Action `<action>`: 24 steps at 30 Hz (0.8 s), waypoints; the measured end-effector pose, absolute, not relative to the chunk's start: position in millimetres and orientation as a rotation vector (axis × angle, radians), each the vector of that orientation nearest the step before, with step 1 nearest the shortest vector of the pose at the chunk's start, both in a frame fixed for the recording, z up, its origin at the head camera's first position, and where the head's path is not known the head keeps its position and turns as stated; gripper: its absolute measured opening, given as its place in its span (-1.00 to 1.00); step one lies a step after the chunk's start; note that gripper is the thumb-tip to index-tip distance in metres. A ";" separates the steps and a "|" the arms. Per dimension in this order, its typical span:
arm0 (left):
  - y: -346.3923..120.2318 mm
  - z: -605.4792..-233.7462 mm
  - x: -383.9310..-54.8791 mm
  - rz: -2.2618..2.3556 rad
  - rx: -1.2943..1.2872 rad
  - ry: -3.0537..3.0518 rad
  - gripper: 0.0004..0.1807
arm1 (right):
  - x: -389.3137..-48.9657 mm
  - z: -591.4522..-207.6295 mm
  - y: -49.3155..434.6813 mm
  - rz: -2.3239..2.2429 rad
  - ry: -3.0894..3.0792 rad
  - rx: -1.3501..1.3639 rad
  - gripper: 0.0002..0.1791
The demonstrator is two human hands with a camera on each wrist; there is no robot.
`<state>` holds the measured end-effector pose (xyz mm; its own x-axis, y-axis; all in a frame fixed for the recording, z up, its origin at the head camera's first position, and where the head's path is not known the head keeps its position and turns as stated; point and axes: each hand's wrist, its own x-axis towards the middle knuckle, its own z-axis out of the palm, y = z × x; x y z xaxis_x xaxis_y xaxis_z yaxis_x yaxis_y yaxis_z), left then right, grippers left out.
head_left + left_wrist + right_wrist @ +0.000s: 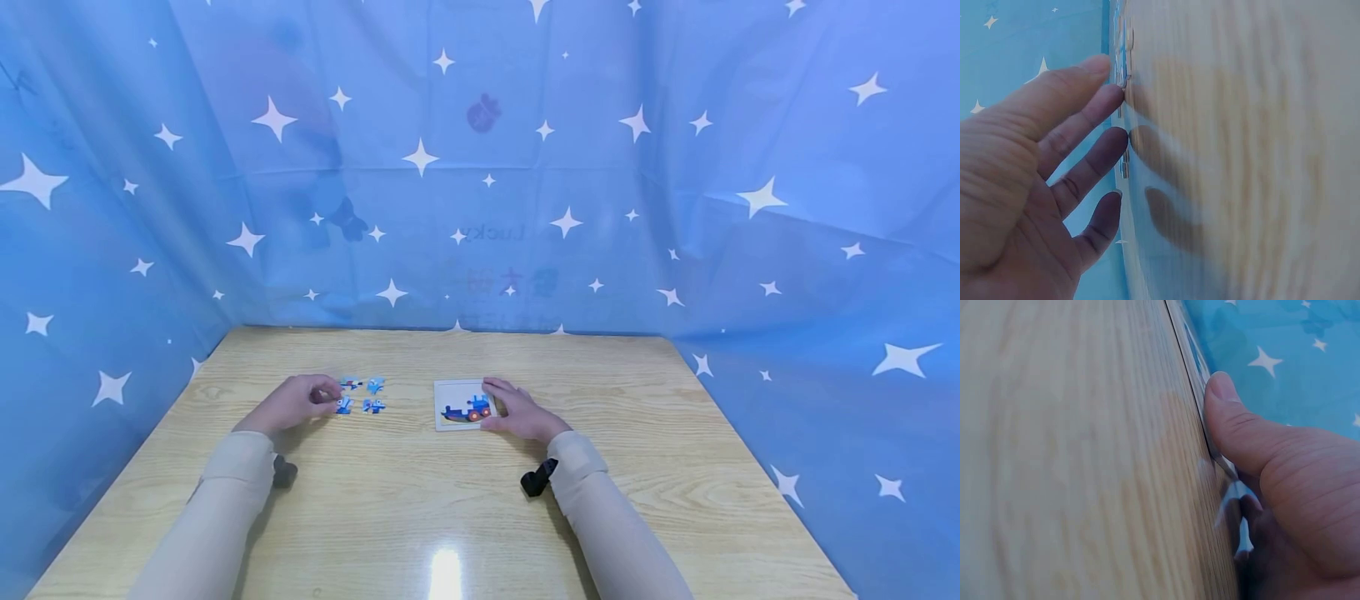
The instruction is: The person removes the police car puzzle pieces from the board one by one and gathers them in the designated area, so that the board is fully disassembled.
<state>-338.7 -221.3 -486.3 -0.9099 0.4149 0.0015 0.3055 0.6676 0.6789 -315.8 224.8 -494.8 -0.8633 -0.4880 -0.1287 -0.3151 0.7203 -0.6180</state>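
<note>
A square white-framed jigsaw puzzle (453,395) lies on the table, with part of a blue vehicle with red-centred wheels in it. My right hand (523,413) holds this puzzle by its right side, thumb on the near edge and fingers at the far edge; the right wrist view shows the thumb (1225,419) against the frame. Left of it lie several loose puzzle pieces (373,406). My left hand (303,398) is at the near left piece (344,406), its fingertips touching or almost touching it. In the left wrist view the fingers (1094,165) are spread and loosely bent.
The wooden table (405,500) extends around both hands. Behind and beside it hangs a blue curtain (480,208) with white stars. A black wrist camera (536,481) sits at the right cuff, another dark one (284,472) at the left.
</note>
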 end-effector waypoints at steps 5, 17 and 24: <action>-219.3 -485.8 -338.9 1.094 0.609 2.707 -0.75 | -315.0 -494.5 224.8 -0.885 2.642 -0.634 -0.13; -213.0 -487.4 -343.6 1.016 0.640 2.726 -0.65 | -313.6 -493.4 226.0 -0.896 2.642 -0.634 -0.14; -213.5 -487.6 -341.2 1.050 0.684 2.721 -0.67 | -312.8 -494.0 226.2 -0.906 2.627 -0.638 -0.13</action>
<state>-341.2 -213.5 -487.6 -0.8857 0.4635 0.0267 0.3613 0.6520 0.6666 -312.8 226.2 -494.0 -0.8603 -0.4945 -0.1242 -0.3127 0.7042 -0.6374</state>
